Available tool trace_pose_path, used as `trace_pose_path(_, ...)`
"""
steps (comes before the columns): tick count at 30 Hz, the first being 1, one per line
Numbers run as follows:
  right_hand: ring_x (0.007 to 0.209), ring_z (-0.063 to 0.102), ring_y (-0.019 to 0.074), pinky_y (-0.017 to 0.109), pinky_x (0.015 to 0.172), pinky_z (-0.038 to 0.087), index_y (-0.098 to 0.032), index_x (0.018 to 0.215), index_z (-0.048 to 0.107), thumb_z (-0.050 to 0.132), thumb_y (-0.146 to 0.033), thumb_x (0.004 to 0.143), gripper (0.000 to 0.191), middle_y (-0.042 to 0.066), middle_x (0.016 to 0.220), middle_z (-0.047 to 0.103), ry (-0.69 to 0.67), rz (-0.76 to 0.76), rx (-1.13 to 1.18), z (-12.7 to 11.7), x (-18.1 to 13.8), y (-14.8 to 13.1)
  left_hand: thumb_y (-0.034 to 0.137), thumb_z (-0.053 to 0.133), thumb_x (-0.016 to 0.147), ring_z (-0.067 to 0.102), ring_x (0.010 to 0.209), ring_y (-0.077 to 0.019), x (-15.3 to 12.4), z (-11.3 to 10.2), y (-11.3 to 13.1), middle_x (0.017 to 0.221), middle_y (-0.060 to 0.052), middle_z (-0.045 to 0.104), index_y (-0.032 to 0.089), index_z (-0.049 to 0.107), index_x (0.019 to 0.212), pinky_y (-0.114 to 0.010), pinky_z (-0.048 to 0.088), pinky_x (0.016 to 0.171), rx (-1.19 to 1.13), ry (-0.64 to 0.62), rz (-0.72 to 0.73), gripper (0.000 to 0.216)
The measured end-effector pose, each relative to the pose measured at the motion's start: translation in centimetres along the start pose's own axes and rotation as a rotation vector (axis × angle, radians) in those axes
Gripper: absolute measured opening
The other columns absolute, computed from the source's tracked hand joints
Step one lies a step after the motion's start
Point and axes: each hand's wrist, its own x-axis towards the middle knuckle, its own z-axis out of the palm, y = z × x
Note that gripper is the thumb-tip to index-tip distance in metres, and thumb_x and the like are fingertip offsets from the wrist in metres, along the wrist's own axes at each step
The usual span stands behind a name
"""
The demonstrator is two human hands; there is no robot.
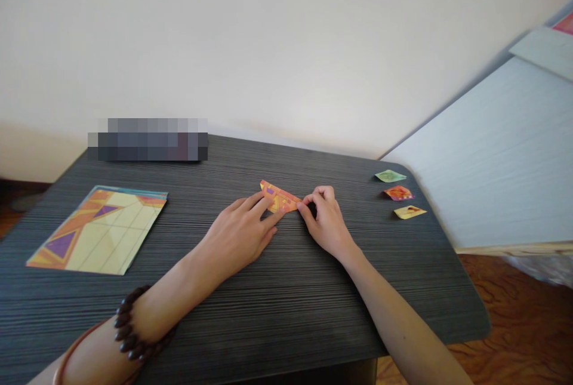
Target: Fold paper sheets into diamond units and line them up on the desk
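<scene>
A small folded piece of orange, yellow and purple patterned paper (279, 199) lies on the dark table. My left hand (239, 227) reaches it from the left, fingers stretched out, with fingertips resting on the paper and pressing it down. At its right corner my right hand (327, 221) pinches the paper between thumb and index finger, the other fingers curled. The fingertips partly cover the paper's edges. A dark beaded bracelet (128, 325) circles my left wrist.
A stack of patterned paper sheets (116, 236) lies at left on the wood-grain table (268, 313). Behind it is a blurred-out dark object (147, 141). Three small folded papers, green (391, 176), red (399, 193) and yellow (409, 212), sit near the right edge. A pale panel (501, 152) stands at right.
</scene>
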Motion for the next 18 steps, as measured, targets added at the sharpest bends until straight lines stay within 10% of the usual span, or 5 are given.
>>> trace_pose_path(18,0.099,0.052,0.021,0.037,0.082,0.044,-0.019,0.088,0.057,0.043,-0.03,0.09,0.018,0.009,0.107,0.047,0.018,-0.041,-0.022,0.21,-0.04,-0.08,0.022,0.043,0.089,0.051,0.111,-0.0267,0.03,0.01,0.13,0.116,-0.01,0.056,0.023,0.049,0.127,-0.043,0.045,0.09,-0.005,-0.002,0.033,0.038)
